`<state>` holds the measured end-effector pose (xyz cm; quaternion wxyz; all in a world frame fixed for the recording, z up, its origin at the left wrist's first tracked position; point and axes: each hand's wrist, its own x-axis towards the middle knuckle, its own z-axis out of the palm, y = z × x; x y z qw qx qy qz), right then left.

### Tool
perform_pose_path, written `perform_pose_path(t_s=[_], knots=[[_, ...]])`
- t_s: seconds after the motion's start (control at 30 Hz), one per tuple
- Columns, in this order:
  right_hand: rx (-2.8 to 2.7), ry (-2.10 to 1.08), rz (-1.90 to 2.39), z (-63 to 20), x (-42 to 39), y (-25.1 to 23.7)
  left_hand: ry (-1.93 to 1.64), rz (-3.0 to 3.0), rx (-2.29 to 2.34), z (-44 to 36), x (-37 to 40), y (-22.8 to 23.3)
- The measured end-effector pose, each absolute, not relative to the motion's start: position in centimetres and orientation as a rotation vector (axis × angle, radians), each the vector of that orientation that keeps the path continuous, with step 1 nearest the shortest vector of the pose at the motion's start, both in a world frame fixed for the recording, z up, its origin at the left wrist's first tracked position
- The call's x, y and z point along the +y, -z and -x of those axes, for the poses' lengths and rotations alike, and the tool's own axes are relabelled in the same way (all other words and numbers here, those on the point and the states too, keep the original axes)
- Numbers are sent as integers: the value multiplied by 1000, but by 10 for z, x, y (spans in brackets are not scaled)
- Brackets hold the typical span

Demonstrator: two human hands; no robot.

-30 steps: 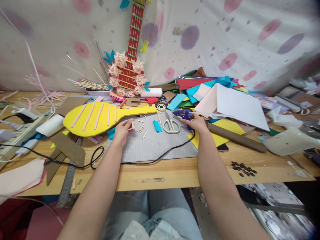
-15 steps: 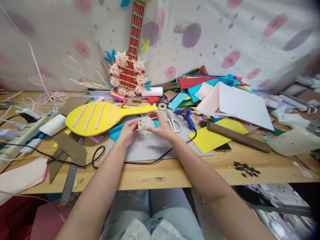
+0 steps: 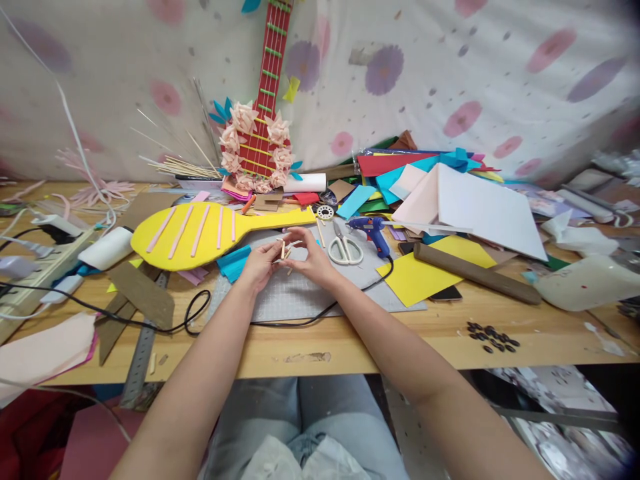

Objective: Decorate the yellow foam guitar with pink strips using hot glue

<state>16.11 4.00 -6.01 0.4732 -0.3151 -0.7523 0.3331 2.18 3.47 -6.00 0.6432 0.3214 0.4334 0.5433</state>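
Both my hands meet over the grey cutting mat [image 3: 305,293]. My left hand [image 3: 260,267] pinches a short wooden stick [image 3: 283,249] upright at its fingertips. My right hand [image 3: 313,257] touches the same stick from the right, fingers curled around it. More short sticks lie on the mat under the hands. Just behind them lies a yellow guitar-shaped foam cutout [image 3: 200,230] with pink strips across its body. Scissors [image 3: 344,248] and a blue glue gun [image 3: 371,232] lie to the right of my right hand, untouched.
A red paper guitar with flowers [image 3: 260,133] leans on the back wall. Coloured sheets [image 3: 450,200] pile at the back right, a brown roll [image 3: 475,273] and yellow sheet [image 3: 425,273] beside them. A black cord [image 3: 190,313], metal ruler [image 3: 137,360], power strip [image 3: 35,273] and dark beads [image 3: 490,337] lie around.
My right hand left the glue gun, which now lies on the table, and came left to meet my left hand at the stick. The left hand lifted slightly.
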Motion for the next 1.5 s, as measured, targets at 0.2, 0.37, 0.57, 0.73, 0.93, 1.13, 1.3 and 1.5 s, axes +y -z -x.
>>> perform_pose_path(t_s=[0.2, 0.37, 0.57, 0.73, 0.93, 1.13, 1.3, 1.5], knots=[[-1814, -816, 755, -161, 38, 61, -1215, -744, 1022, -24, 32, 55], [-1816, -745, 783, -163, 40, 64, -1092, -757, 977, -19, 32, 56], [-1795, -727, 751, -163, 41, 67, -1043, -793, 877, -15, 33, 59], [-1691, -809, 743, -167, 45, 63, -1072, -836, 926, -20, 34, 62], [-1269, -824, 937, -209, 71, 65, -1100, -1603, 1666, -35, 41, 68], [-1197, -803, 1074, -231, 82, 77, -636, -2094, 2045, -85, 51, 46], [-1187, -839, 1071, -227, 79, 77, -336, -1972, 2078, -108, 61, 41], [-1260, -1050, 867, -222, 70, 65, -760, -1781, 1867, -81, 61, 50]])
